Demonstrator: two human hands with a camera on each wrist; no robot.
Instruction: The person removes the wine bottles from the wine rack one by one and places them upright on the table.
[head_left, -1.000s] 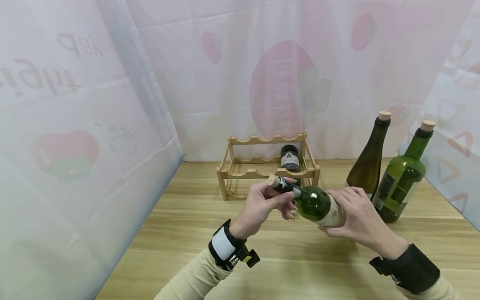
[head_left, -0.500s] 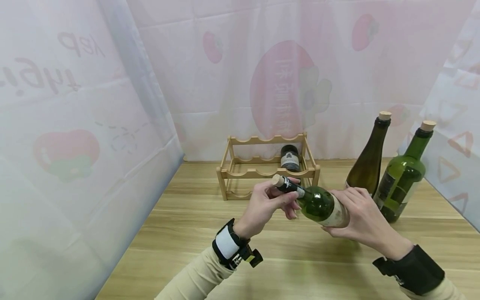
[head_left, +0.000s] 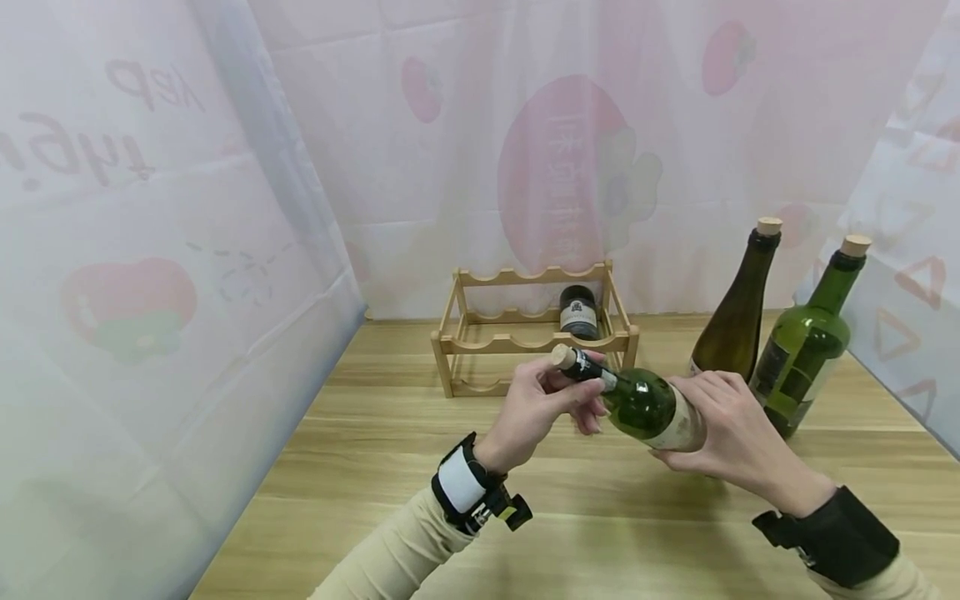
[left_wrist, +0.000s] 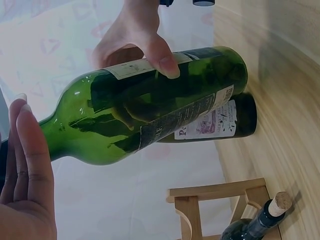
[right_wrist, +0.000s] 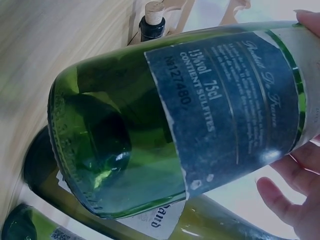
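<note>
A green wine bottle (head_left: 641,404) with a cork in its mouth is held tilted above the table, its neck toward the left and upward. My left hand (head_left: 528,412) holds the dark-wrapped neck between thumb and fingers; its fingers (left_wrist: 35,155) lie along the neck in the left wrist view. Around the labelled body, my right hand (head_left: 738,437) grips from the right side. A dark blue back label (right_wrist: 225,105) and the bare glass base show in the right wrist view.
A low wooden wine rack (head_left: 502,343) stands behind the hands, with a dark corked bottle (head_left: 578,312) lying in its right slot. Upright at the right are a brownish corked bottle (head_left: 735,325) and a green corked bottle (head_left: 806,350). Printed curtains (head_left: 420,183) enclose the table.
Both hands and the held bottle have shifted slightly to the right. The grips look the same, and the rack and standing bottles stay in place.
</note>
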